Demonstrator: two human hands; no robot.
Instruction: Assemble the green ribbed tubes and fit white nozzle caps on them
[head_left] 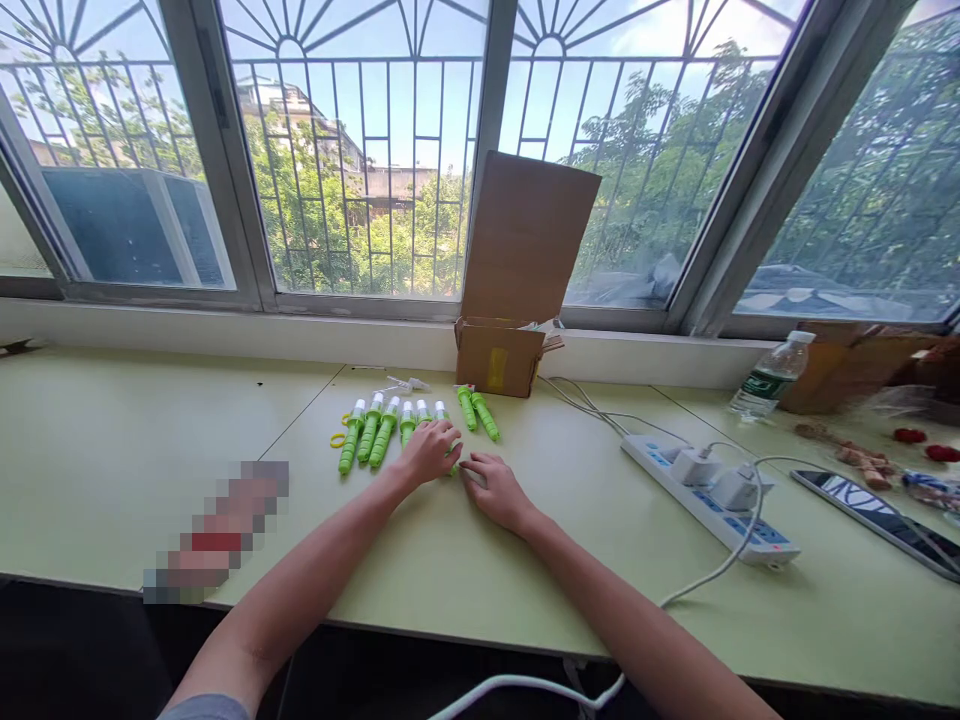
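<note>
Several green plastic tubes with white caps (373,430) lie side by side on the pale green table (135,450). My left hand (431,452) rests over the right end of that row, fingers curled around a green tube. My right hand (495,488) lies just to its right with fingers pressed together on a small white piece, and the fingertips of both hands almost meet. Two more green tubes (477,410) lie a little farther back, in front of an open cardboard box (501,355). A small yellow ring (337,438) sits at the left end of the row.
A white power strip (709,495) with plugged-in chargers and cables lies to the right. A plastic water bottle (769,378) lies on its side by the window sill. A phone (877,515) and small red and brown items are at the far right.
</note>
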